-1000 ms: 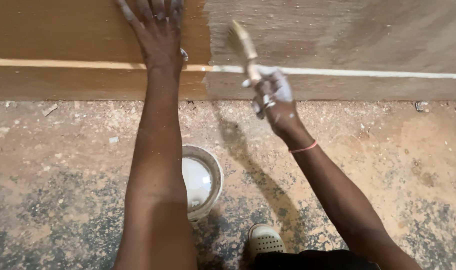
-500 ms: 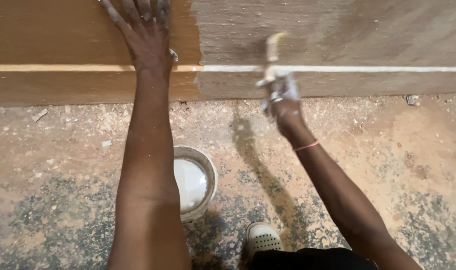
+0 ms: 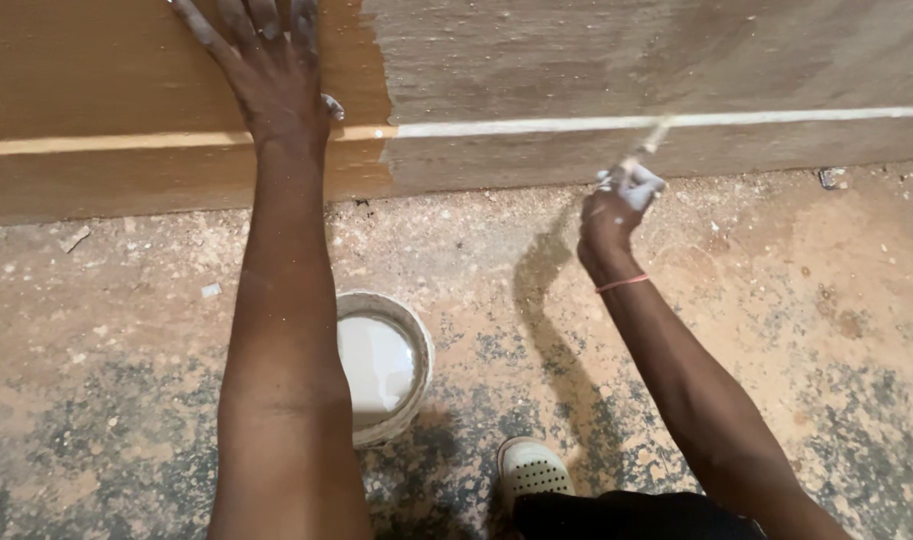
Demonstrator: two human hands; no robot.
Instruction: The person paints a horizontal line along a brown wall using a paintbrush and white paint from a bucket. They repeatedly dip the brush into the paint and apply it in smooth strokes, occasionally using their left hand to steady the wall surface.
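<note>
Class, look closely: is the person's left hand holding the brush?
No. The left hand lies flat on the wooden panel; the right hand grips the brush.

Single head-worn view, looking steeply down and forward along both outstretched arms. The wall (image 3: 627,60) fills the top of the frame beyond the hands, and the floor (image 3: 797,330) lies close below them. The person's own shoe (image 3: 530,467) appears at the bottom edge.
</note>
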